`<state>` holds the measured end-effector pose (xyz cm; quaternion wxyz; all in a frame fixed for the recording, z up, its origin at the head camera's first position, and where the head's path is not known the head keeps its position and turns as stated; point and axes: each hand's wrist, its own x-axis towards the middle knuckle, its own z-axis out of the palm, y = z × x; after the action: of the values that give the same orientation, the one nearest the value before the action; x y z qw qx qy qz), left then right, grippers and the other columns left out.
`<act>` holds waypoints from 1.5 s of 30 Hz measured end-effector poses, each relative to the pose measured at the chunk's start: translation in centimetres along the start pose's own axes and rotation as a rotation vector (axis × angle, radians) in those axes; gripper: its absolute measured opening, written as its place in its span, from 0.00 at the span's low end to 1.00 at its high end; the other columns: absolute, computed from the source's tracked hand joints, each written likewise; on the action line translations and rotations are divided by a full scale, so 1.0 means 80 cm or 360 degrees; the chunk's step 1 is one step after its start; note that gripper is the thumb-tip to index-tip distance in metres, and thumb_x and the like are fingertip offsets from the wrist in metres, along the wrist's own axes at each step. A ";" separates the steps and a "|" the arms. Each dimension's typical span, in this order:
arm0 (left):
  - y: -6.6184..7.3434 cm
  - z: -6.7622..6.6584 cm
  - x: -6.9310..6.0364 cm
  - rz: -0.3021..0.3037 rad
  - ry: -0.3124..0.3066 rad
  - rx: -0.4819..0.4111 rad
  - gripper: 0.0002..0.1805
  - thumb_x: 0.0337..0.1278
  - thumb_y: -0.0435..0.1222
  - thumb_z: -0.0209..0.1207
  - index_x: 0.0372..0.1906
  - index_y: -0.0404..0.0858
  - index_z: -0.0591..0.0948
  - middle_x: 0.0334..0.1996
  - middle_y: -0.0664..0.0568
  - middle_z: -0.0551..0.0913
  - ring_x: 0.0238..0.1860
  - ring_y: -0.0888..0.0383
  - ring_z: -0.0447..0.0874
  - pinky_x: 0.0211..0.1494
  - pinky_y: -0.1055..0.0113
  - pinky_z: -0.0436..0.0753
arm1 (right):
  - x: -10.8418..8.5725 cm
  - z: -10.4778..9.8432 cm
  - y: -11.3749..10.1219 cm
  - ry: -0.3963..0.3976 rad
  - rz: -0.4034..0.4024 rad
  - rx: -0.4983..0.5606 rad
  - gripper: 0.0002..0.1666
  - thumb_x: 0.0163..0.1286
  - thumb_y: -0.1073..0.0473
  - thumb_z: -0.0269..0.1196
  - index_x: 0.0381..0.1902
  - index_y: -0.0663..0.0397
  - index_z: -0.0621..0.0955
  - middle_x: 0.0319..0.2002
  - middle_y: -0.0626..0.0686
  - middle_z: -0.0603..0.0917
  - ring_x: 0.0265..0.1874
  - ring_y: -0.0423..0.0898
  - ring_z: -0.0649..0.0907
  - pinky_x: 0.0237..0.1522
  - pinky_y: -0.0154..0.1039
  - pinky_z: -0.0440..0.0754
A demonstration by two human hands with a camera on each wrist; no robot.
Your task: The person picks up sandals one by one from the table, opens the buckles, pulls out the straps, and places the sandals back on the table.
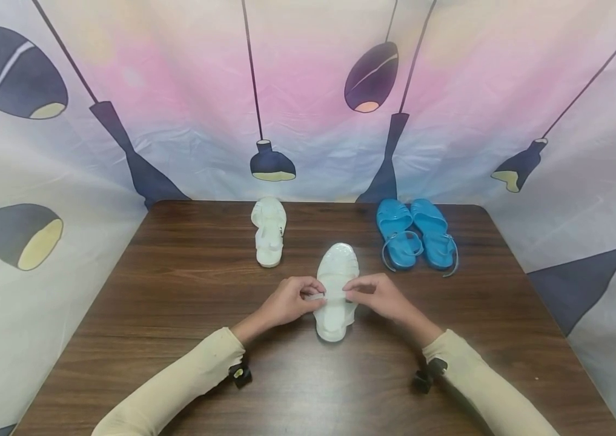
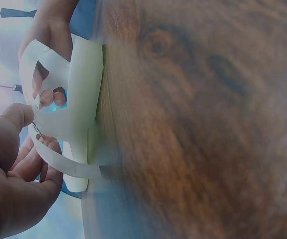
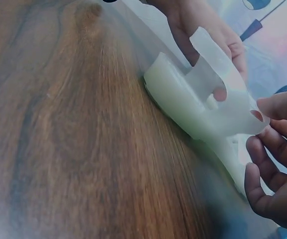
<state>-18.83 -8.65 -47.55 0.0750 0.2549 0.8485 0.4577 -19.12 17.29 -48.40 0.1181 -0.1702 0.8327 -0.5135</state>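
Note:
A white sandal (image 1: 335,315) lies sole down near the middle of the wooden table, toe pointing to the back. At its left side the left hand (image 1: 288,301) pinches a thin white strap (image 2: 66,167) by a small metal buckle (image 2: 37,130) between thumb and fingers. The strap's free end curves down beside the sandal. From the right side, the right hand (image 1: 386,298) pinches the edge of the sandal's upper band (image 3: 233,117) with thumb and index finger, its other fingers curled below.
A second white sandal (image 1: 269,233) lies at the back, left of the middle. Two blue sandals (image 1: 395,227) stand side by side at the back right. A printed cloth (image 1: 318,91) hangs behind and beside the table (image 1: 177,309).

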 end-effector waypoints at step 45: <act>0.002 -0.002 0.005 -0.0062 0.0006 -0.0120 0.07 0.58 0.37 0.72 0.37 0.38 0.87 0.35 0.51 0.89 0.39 0.61 0.88 0.39 0.70 0.86 | 0.013 0.016 -0.007 0.0109 -0.0126 -0.0204 0.13 0.66 0.47 0.73 0.43 0.46 0.91 0.41 0.44 0.91 0.40 0.42 0.85 0.43 0.40 0.85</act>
<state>-19.20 -8.50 -47.31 0.0920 0.2344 0.8356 0.4882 -19.48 15.62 -48.50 0.0580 -0.1925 0.8601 -0.4689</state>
